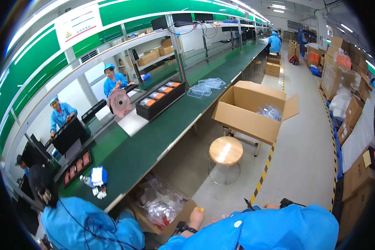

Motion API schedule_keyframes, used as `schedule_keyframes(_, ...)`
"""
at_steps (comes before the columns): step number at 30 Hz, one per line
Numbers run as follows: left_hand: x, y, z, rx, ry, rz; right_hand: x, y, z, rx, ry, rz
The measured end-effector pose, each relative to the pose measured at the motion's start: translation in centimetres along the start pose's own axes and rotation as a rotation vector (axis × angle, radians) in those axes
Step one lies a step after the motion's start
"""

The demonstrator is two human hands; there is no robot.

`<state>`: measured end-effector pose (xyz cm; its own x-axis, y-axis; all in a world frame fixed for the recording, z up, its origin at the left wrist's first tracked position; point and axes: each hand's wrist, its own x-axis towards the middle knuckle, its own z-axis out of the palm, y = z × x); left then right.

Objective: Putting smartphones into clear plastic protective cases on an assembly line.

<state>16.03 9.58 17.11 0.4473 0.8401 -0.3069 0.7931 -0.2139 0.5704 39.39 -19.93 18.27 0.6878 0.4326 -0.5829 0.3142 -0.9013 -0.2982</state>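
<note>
My left hand is low in the view, closed, with a dark band at the wrist and a small yellow bit at its top. Whether that bit is held or worn on a finger I cannot make out. Just left of it stands an open carton of crumpled clear plastic bags. Only a sliver of my right hand shows beyond my blue sleeve; its fingers are hidden. A dark strap-like piece lies beside it, and a dark pointed piece sticks up nearby.
A long green workbench carries black trays, a pink fan and clear plastic frames. A co-worker in blue sits close left. Ahead stand a round stool and a large open carton. Stacked boxes line the right.
</note>
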Motion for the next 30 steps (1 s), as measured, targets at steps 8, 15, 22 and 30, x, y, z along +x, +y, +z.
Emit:
schedule_keyframes(8, 15.6, 12.8, -8.5, -0.096, 0.422, 0.204, 28.2, 8.1, -0.7, -0.17, 0.11, -0.038)
schedule_keyframes(15, 22.9, 12.5, -13.9, 0.158, 0.616, 0.261, 39.1, -21.5, -15.6, 0.116, 0.299, -0.436)
schedule_keyframes(22, 35.0, 15.5, -19.4, 0.295, 0.691, 0.273, 46.8, -46.4, -24.9, 0.503, 0.407, -0.688)
schedule_keyframes(30, 49.0, 17.4, -27.7, 0.388, 0.667, 0.307, 53.4, -59.1, -26.4, 0.766, 0.372, -0.632)
